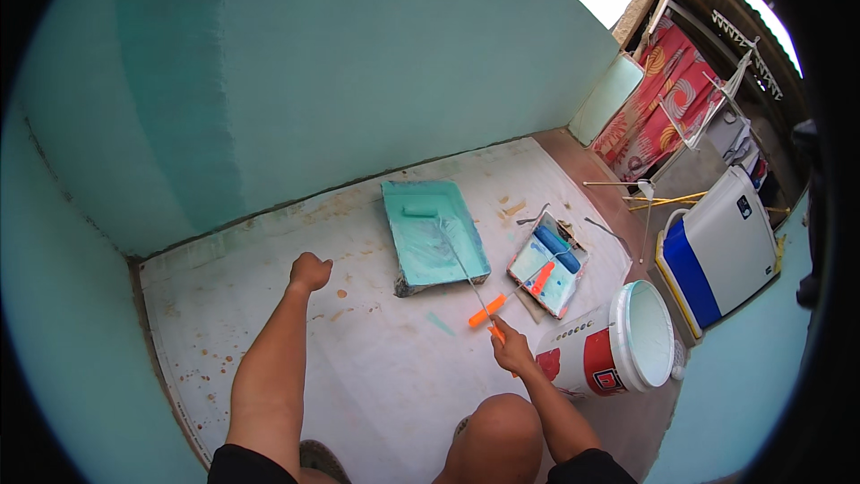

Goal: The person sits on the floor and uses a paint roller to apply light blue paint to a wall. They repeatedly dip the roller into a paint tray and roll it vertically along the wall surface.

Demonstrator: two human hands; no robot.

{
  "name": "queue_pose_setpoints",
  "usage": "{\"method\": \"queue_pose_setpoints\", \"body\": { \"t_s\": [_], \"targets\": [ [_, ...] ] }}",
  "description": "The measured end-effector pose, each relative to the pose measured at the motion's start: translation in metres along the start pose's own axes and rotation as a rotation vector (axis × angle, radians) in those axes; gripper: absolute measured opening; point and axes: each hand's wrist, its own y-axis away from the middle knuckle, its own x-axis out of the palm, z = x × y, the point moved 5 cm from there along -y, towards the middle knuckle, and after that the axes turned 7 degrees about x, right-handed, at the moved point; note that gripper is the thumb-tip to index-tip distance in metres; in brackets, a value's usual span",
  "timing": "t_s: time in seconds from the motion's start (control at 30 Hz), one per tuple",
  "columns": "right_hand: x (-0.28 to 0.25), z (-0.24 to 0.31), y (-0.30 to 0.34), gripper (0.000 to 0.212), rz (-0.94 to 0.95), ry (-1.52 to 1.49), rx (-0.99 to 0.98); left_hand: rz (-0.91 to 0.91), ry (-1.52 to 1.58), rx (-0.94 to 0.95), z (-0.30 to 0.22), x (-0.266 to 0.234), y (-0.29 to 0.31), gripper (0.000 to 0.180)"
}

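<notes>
My right hand [512,347] is closed round the orange handle of a paint roller. The long metal rod runs up into a large paint tray [484,267], where the teal-coated roller head [419,211] lies in light teal paint. Over the sheet, to the left of the tray, my left hand [310,272] is curled into a fist with nothing showing in it. Just past my right hand is another orange handle [486,311], on a roller with a blue head [556,248] that rests across a smaller paint-smeared tray [560,306].
A white sheet [358,367] with brown spots covers the floor. At right stand a white paint bucket [602,360] and a white-and-blue appliance [726,246]. The teal wall [385,63] has a darker painted band [179,90]. Red patterned cloth [658,94] hangs at upper right.
</notes>
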Motion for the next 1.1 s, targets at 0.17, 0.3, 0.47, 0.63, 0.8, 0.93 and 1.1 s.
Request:
{"method": "queue_pose_setpoints", "body": {
  "t_s": [0.17,0.3,0.47,0.63,0.8,0.93,1.1],
  "targets": [
    [0.001,-0.022,0.049,0.053,0.070,0.040,0.113,-0.051,-0.068,-0.014,0.011,-0.008,0.000,0.035],
    [-0.016,-0.036,0.109,0.051,0.101,-0.082,0.173,-0.043,-0.098,-0.064,0.031,-0.002,-0.005,0.035],
    [-0.025,-0.015,0.079,0.051,0.001,-0.065,0.070,0.039,-0.127,-0.031,0.017,0.006,-0.004,0.034],
    [-0.006,-0.002,0.025,0.051,-0.019,0.020,-0.005,0.067,-0.001,-0.057,-0.006,0.000,0.002,0.041],
    [0.004,-0.057,0.082,0.053,0.089,-0.041,0.204,-0.001,-0.061,-0.055,0.007,-0.013,0.007,0.037],
    [0.006,-0.074,0.122,0.052,0.086,-0.186,0.193,0.022,-0.145,-0.143,0.008,-0.020,0.020,0.050],
    [0.017,-0.032,0.113,0.049,-0.519,-0.129,0.230,0.167,-0.011,-0.215,-0.013,-0.017,0.030,0.049]
  ]
}}
